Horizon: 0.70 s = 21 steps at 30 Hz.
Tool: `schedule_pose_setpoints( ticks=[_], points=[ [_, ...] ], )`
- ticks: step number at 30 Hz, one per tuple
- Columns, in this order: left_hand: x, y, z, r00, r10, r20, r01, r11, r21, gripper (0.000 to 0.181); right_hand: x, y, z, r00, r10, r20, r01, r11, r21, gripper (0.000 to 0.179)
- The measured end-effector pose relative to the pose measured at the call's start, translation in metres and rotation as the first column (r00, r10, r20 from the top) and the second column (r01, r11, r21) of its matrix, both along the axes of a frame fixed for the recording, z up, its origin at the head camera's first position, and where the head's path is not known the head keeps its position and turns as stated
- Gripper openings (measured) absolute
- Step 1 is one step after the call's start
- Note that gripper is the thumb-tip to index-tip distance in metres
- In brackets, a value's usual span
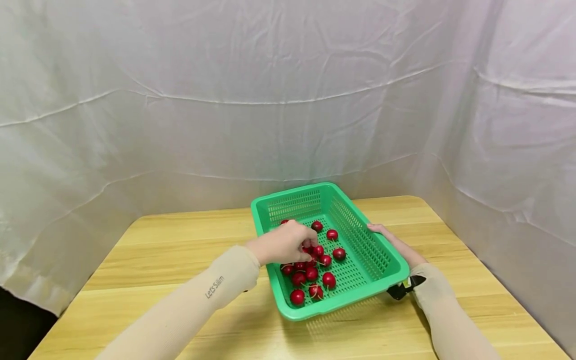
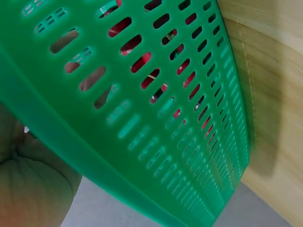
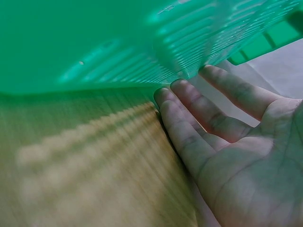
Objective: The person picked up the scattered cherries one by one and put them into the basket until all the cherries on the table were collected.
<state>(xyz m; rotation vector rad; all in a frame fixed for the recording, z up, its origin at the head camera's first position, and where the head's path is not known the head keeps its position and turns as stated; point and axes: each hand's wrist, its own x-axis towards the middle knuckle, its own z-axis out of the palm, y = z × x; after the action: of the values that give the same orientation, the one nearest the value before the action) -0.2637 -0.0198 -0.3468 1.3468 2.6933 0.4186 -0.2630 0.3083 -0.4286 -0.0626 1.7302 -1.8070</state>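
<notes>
A green plastic basket (image 1: 346, 307) stands tilted, its right side raised off the table and its left side lower. Several dark red cherries (image 1: 297, 297) with thin stems lie in it, mostly gathered toward the left. Reaching in over the left rim, my left hand (image 1: 285, 243) has its thumb and fingers curled about a cherry in the pile. Slotted basket wall hides most of that hand in the left wrist view. My right hand (image 3: 246, 142) holds up the right side from outside, its fingers nearly straight and fingertips against the basket's underside.
The basket is over a light wooden table (image 1: 189, 245). Behind and beside it hang wrinkled pale cloth walls (image 1: 288, 100). A black strap (image 1: 402, 287) sits at my right wrist, close to the basket's near right corner.
</notes>
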Motion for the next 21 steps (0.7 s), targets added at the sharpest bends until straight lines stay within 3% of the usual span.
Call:
schedule_pose_setpoints(
  ticks=[7,13,17,21],
  points=[
    [-0.001,-0.011,0.001,1.000,0.011,-0.019,-0.009,0.997,0.082,0.018,0.000,0.002,-0.003,1.000,0.000,-0.030,0.000,1.000,0.012,0.089],
    [0.002,-0.036,0.008,0.993,0.093,-0.066,-0.078,0.976,0.204,0.018,-0.004,0.008,-0.007,0.996,-0.020,-0.081,0.025,0.998,0.058,0.086],
    [0.006,-0.060,0.011,0.975,0.201,-0.093,-0.169,0.947,0.273,0.030,-0.010,0.018,-0.007,0.980,0.009,-0.200,0.012,0.995,0.103,0.081],
    [0.011,-0.085,0.011,0.936,0.348,-0.062,-0.315,0.901,0.296,0.048,-0.012,0.029,-0.002,0.934,0.049,-0.355,-0.005,0.992,0.124,0.072]
  ],
)
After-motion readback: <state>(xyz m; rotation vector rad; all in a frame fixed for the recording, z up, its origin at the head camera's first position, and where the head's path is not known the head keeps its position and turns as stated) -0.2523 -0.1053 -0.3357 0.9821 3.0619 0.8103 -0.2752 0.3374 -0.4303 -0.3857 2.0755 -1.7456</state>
